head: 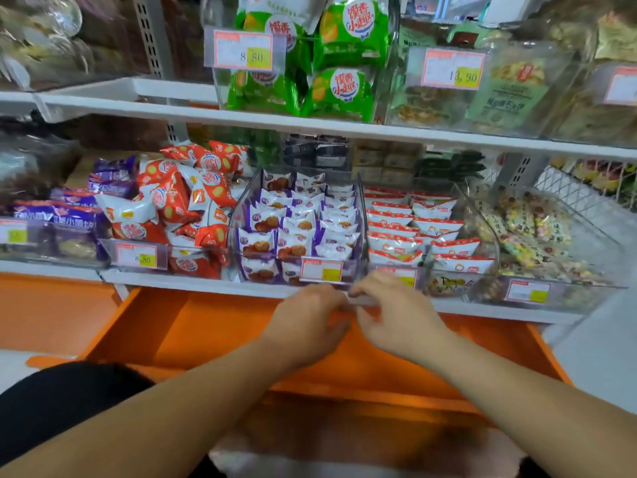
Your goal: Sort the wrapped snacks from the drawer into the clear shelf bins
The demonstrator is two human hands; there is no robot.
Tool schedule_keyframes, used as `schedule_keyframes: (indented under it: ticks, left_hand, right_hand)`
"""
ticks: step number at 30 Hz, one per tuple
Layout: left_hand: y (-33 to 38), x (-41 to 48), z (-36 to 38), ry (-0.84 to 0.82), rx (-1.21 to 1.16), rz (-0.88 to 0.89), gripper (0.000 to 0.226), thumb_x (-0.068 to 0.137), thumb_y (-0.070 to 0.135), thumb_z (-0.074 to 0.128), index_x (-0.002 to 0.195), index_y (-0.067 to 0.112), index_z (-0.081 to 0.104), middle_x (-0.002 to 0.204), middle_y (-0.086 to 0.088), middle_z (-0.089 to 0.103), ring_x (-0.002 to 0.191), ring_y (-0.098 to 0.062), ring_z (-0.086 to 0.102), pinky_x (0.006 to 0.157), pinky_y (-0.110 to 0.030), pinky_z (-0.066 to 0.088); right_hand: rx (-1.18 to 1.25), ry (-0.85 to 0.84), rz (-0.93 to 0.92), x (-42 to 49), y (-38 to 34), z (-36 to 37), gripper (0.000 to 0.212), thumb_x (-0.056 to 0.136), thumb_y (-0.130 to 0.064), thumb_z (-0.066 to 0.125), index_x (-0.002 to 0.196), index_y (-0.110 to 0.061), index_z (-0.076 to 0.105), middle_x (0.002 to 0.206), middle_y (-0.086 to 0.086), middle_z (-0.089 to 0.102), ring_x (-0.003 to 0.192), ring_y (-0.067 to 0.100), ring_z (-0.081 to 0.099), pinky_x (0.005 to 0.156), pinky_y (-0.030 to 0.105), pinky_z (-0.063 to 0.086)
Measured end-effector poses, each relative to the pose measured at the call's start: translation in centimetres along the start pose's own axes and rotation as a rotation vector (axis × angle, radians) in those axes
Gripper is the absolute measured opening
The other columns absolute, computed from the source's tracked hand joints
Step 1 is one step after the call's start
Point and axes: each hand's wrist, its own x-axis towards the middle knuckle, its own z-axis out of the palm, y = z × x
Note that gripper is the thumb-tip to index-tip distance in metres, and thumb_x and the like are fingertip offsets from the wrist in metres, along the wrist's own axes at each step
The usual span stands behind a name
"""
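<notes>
My left hand (310,322) and my right hand (389,312) meet over the open orange drawer (193,326), just below the shelf's front edge. Between their curled fingertips shows a small pale wrapped snack (362,300), blurred and mostly hidden by the fingers. Straight above the hands stands a clear bin (241,215) with rows of purple-and-white snack packs (296,222). To its right, a second clear bin (489,236) holds red-and-white packs (413,229).
Loose red-and-white bags (179,201) and purple bags (79,208) fill the bins on the left. A bin of mixed colourful sweets (531,232) sits at the right. Green packs (344,50) stand on the upper shelf. Price tags hang on the bin fronts.
</notes>
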Motion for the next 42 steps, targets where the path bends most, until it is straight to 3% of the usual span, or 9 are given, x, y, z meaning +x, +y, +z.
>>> schedule_keyframes:
  ticks: [7,10,15,19,23,28,36,39,42]
  left_hand:
    - [0.1,-5.5,4.4,-0.518,0.234,0.046,0.048,0.09,0.058,0.065,0.13,0.033,0.061,0.134,0.005,0.057,0.127,-0.019,0.051,0.096,-0.033,0.047]
    - [-0.7,-5.5,4.2,-0.529,0.287,0.022,0.046,0.087,0.061,0.067,0.123,0.033,0.065,0.125,0.006,0.06,0.121,-0.019,0.053,0.093,-0.035,0.05]
    - [-1.5,-4.5,3.9,-0.401,0.339,-0.042,0.057,0.076,0.074,0.068,0.114,0.031,0.066,0.111,0.008,0.062,0.109,-0.016,0.055,0.085,-0.03,0.047]
    - [-1.8,-3.3,3.2,-0.275,0.284,-0.152,0.041,0.083,0.062,0.069,0.11,0.032,0.061,0.105,0.01,0.058,0.098,-0.014,0.055,0.078,-0.031,0.051]
    - [-2.4,-2.7,3.8,-0.199,0.222,-0.286,0.02,0.092,0.044,0.065,0.097,0.029,0.054,0.097,0.009,0.057,0.092,-0.016,0.058,0.071,-0.031,0.049]
    - [-3.8,-2.5,5.5,-0.205,0.154,-0.309,0.024,0.094,0.039,0.061,0.114,0.028,0.061,0.109,0.008,0.058,0.104,-0.018,0.057,0.081,-0.035,0.052]
    - [-4.6,-2.1,6.1,-0.187,0.086,-0.324,0.037,0.094,0.046,0.059,0.127,0.029,0.058,0.124,0.005,0.062,0.115,-0.022,0.057,0.087,-0.04,0.055]
    - [-3.7,-2.1,5.6,-0.193,0.033,-0.323,0.045,0.097,0.049,0.058,0.136,0.029,0.056,0.135,0.005,0.06,0.123,-0.022,0.056,0.095,-0.038,0.053]
    - [-2.5,-2.1,4.5,-0.184,0.005,-0.3,0.046,0.098,0.048,0.059,0.14,0.028,0.055,0.141,0.004,0.058,0.129,-0.02,0.053,0.104,-0.037,0.048]
  right_hand:
    - [0.024,-0.552,0.27,-9.4,2.0,3.6,0.062,0.071,-0.074,0.062,0.121,-0.037,0.062,0.125,-0.009,0.058,0.126,0.016,0.054,0.104,0.037,0.045]
    - [-0.162,-0.463,0.281,-10.8,2.1,3.5,0.047,0.087,-0.063,0.064,0.128,-0.04,0.057,0.141,-0.01,0.052,0.141,0.017,0.042,0.108,0.033,0.038]
    - [-0.348,-0.247,0.251,-9.9,2.2,3.5,0.057,0.075,-0.072,0.069,0.116,-0.036,0.052,0.117,-0.011,0.049,0.119,0.018,0.048,0.097,0.035,0.036]
    - [-0.401,-0.11,0.347,-8.1,2.7,4.7,0.049,0.07,-0.067,0.076,0.097,-0.031,0.056,0.101,-0.008,0.055,0.104,0.022,0.056,0.082,0.039,0.041]
    - [-0.16,-0.063,0.55,-6.1,3.1,6.0,0.033,0.087,-0.054,0.068,0.09,-0.027,0.049,0.091,-0.009,0.061,0.097,0.02,0.062,0.074,0.034,0.046]
    - [-0.079,-0.027,0.463,-6.4,3.7,8.6,0.035,0.09,-0.047,0.064,0.12,-0.029,0.062,0.117,-0.006,0.057,0.116,0.021,0.055,0.087,0.037,0.051]
    - [-0.01,-0.091,0.448,-6.0,3.9,9.0,0.062,0.094,-0.051,0.056,0.152,-0.034,0.042,0.16,-0.011,0.037,0.148,0.013,0.033,0.113,0.036,0.042]
    - [0.001,-0.17,0.452,-5.6,3.4,8.0,0.064,0.096,-0.051,0.054,0.156,-0.036,0.037,0.167,-0.01,0.025,0.153,0.011,0.023,0.118,0.037,0.036]
    - [-0.013,-0.199,0.419,-4.8,2.3,6.6,0.052,0.096,-0.048,0.055,0.146,-0.035,0.049,0.16,-0.01,0.037,0.147,0.013,0.034,0.112,0.034,0.041]
